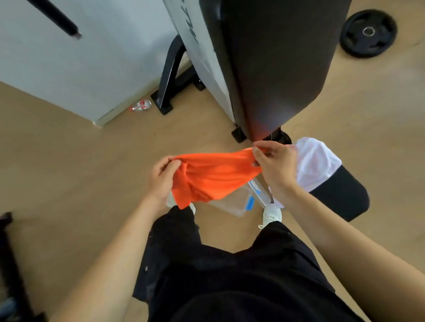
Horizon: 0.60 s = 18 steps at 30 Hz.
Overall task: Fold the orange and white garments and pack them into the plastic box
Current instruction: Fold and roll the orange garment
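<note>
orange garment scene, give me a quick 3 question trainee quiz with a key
1. True or false: both hands grip the orange garment.
2. Where does the white garment lie? A) inside the plastic box B) on the black bench seat C) on the floor by the weight plate
3. What sits on the floor below the orange garment, between the feet?

Key:
1. True: left hand and right hand each hold an upper edge.
2. B, on the bench seat.
3. The plastic box, with no garment visible inside.

Wood floor [63, 162] w/ clear plastic box [233, 203], weight plate [367, 33]; white garment [315, 162] on black bench seat [342, 197]
</note>
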{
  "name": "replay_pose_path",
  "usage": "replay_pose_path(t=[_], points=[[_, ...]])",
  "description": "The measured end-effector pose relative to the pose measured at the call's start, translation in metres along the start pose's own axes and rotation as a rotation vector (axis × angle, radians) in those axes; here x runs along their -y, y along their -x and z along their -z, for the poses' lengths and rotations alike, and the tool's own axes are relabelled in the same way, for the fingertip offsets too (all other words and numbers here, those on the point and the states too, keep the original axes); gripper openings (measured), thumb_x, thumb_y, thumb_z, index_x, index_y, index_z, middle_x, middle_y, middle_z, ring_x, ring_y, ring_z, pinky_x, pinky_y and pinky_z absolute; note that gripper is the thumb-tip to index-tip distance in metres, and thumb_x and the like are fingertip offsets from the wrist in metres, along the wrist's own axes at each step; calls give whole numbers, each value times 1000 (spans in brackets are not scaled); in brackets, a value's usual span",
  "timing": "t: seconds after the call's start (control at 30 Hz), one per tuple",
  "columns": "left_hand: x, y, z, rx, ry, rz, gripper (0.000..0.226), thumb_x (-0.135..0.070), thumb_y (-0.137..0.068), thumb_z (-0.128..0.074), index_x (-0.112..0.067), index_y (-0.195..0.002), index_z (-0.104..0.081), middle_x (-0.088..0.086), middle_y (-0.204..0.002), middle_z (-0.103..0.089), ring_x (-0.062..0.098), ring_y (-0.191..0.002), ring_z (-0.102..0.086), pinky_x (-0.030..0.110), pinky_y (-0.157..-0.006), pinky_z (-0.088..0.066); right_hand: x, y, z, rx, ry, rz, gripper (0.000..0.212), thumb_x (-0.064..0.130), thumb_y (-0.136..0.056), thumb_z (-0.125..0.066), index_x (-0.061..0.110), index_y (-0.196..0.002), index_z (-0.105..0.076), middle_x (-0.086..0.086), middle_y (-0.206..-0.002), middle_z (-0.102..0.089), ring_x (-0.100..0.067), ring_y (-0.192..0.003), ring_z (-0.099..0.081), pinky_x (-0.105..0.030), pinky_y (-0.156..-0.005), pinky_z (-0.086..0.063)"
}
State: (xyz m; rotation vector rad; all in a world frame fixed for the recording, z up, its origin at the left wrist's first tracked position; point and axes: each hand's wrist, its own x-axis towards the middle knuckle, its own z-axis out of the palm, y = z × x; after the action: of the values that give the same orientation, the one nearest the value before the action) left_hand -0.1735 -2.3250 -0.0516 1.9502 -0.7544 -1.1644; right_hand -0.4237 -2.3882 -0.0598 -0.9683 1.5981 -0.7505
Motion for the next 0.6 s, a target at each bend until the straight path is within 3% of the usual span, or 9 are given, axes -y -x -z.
replay_pose_path(t=[0.17,0.27,0.37,0.43,0.5,0.6], points=[[-16,-44,49,144,68,-8,18,-31,-90,-64,-29,-73,-71,-4,-76,-62,15,-76,-56,31,-70,-42,-22,2,-64,140,233,-64,20,27,-85,-68,22,-101,-78,4,-76,-75,-14,-75,-73,-45,-82,-61],[-14,-83,76,241,91,14,27,-25,-96,-63,-25,-71,-69,-6,-69,-62,10,-65,-56,27,-64,-43,-20,12,-121,189,231,38,42,42,-80,-74,27,-119,-71,5,-84,-76,-13,-81,-72,-45,-84,-59],[-4,-122,101,347,164,85,22,-23,-99,-60,-21,-77,-65,2,-75,-59,14,-68,-55,30,-66,-44,-9,32,-198,328,36,108,69,46,-75,-80,24,-137,-60,-2,-111,-73,-20,-99,-71,-39,-87,-60],[7,-142,123,375,247,148,19,-20,-101,-56,-17,-84,-64,5,-80,-63,15,-71,-59,30,-69,-50,-5,43,-251,352,56,82,81,46,-74,-84,27,-145,-51,1,-124,-66,-15,-109,-66,-32,-89,-59],[16,-154,144,448,329,225,15,-16,-103,-52,-13,-93,-63,7,-85,-67,15,-76,-65,28,-68,-57,-5,48,-297,222,104,38,76,43,-75,-85,26,-142,-52,4,-123,-66,-12,-109,-65,-31,-88,-58],[34,-174,172,580,428,279,18,-10,-104,-47,-8,-115,-60,10,-101,-69,19,-91,-66,32,-83,-57,-12,38,-344,1,21,6,34,21,-85,-78,16,-117,-70,-2,-102,-75,-20,-94,-72,-46,-86,-60]])
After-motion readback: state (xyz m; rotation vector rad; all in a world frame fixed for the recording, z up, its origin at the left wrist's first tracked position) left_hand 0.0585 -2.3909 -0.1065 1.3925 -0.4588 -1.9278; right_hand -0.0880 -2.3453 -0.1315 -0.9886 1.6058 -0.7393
